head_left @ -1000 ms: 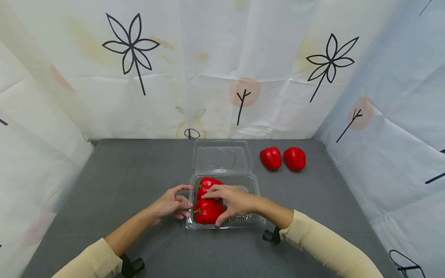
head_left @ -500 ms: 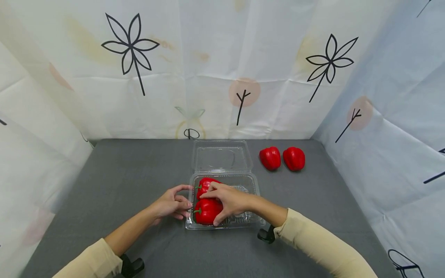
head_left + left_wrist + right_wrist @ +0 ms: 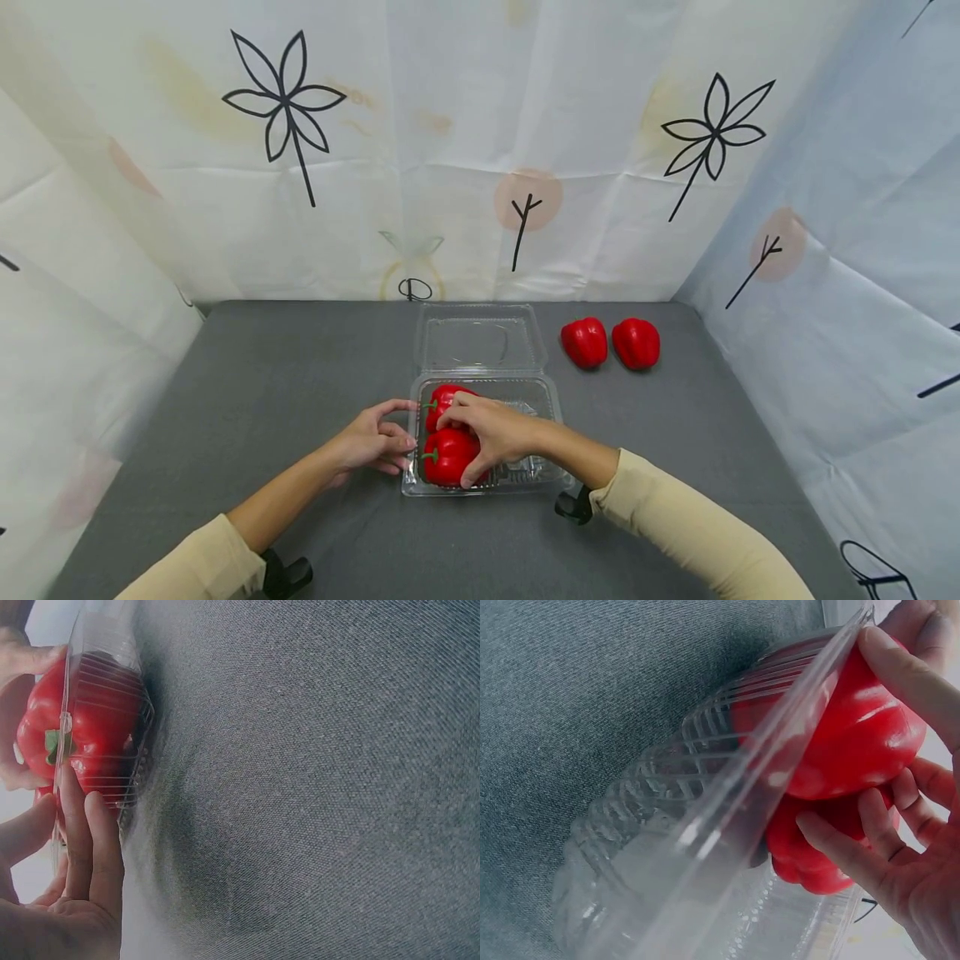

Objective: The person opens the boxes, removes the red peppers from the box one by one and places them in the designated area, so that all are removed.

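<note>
A clear plastic clamshell container lies with its lid folded back. Two red bell peppers with green stems sit along its left side: the near bell pepper and the far bell pepper. My right hand grips the near one, thumb on its front side and fingers over its back. In the right wrist view, the fingers reach in between both peppers. At the container's left edge, my left hand pinches the rim between thumb and fingers, as the left wrist view shows. Part of the far pepper is hidden behind my right hand.
Two more red bell peppers lie side by side at the back right of the grey table. The transparent lid extends toward the back edge. Patterned white cloth hangs behind and along both sides.
My right hand and forearm have shifted slightly left. The near bell pepper has turned a little in the container, its stem moving slightly right. My left hand keeps its place on the rim.
</note>
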Tool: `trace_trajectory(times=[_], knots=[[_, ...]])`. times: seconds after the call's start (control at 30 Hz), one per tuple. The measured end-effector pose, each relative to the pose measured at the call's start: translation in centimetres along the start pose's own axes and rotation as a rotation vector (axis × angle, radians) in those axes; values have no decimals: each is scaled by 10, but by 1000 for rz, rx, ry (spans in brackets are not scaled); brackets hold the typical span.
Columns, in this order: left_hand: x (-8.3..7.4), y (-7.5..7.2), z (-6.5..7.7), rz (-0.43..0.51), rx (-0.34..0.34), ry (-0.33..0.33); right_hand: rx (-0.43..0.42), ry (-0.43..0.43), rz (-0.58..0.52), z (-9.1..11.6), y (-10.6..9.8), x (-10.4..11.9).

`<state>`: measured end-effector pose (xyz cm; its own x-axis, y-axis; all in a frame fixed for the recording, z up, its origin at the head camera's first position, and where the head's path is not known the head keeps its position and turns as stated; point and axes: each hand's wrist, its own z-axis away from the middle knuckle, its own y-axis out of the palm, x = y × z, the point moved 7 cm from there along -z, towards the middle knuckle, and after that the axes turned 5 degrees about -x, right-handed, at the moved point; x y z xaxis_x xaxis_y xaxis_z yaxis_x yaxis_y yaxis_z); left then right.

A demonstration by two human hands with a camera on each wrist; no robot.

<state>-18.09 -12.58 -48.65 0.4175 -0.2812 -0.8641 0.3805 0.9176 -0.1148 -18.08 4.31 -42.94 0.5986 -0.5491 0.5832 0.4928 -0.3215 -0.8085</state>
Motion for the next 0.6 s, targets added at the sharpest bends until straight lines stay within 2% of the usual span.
trace_trajectory(times=[0.6], knots=[[-1,0,-1,3,7,7,-17,-55,37,-1,-3,2]])
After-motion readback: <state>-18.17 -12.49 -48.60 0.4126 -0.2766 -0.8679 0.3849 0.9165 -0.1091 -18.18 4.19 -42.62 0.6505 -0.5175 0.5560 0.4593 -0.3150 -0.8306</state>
